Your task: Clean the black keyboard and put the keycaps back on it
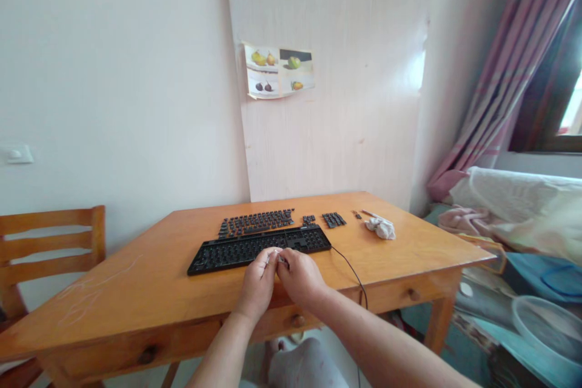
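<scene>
My left hand [257, 284] and my right hand [302, 277] meet in front of the black keyboard [227, 253], near the table's front edge. Both are closed, fingertips together around something small and pale that I cannot make out. The keyboard seems stripped of its keycaps and lies slightly slanted, partly covered by my fingers. Behind it, removed black keycaps [259, 222] are laid out in rows. Two smaller groups, a little cluster of keycaps [308, 219] and a block of keycaps [334, 219], sit to their right.
A crumpled white tissue [381, 228] lies on the wooden table [150, 254], with a thin stick-like tool [370, 214] and small dark pieces [357, 215] beside it. The keyboard's cable [352, 268] drops over the front edge. A wooden chair [50, 242] stands left.
</scene>
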`<state>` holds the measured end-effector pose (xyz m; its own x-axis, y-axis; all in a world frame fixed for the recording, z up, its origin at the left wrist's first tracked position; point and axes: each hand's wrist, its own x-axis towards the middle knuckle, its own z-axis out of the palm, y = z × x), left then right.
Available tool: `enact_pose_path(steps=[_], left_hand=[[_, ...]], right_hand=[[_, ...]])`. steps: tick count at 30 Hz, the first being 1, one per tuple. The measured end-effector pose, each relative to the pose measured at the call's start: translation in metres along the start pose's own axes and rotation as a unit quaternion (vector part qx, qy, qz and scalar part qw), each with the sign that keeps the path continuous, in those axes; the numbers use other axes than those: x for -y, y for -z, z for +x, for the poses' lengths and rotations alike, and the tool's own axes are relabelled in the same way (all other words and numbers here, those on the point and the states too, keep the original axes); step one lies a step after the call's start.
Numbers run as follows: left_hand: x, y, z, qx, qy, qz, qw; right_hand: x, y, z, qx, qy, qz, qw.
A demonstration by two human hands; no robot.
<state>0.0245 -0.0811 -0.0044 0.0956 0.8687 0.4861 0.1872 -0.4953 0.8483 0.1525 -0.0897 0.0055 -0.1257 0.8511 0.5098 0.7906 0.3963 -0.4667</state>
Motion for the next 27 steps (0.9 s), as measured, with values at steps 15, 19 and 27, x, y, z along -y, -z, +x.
enact_pose_path(steps=[15,19,27], left_hand=[[0.011,-0.006,-0.001,-0.024,-0.003,0.043,0.999],[0.012,-0.007,-0.002,-0.022,-0.010,0.077,0.997],[0.006,-0.010,-0.005,-0.017,-0.016,0.143,0.989]], right_hand=[[-0.077,0.084,0.017,-0.098,-0.119,-0.101,0.983],[-0.126,0.104,0.011,-0.088,-0.206,-0.181,0.958],[-0.192,0.116,-0.007,-0.030,-0.294,-0.202,0.934]])
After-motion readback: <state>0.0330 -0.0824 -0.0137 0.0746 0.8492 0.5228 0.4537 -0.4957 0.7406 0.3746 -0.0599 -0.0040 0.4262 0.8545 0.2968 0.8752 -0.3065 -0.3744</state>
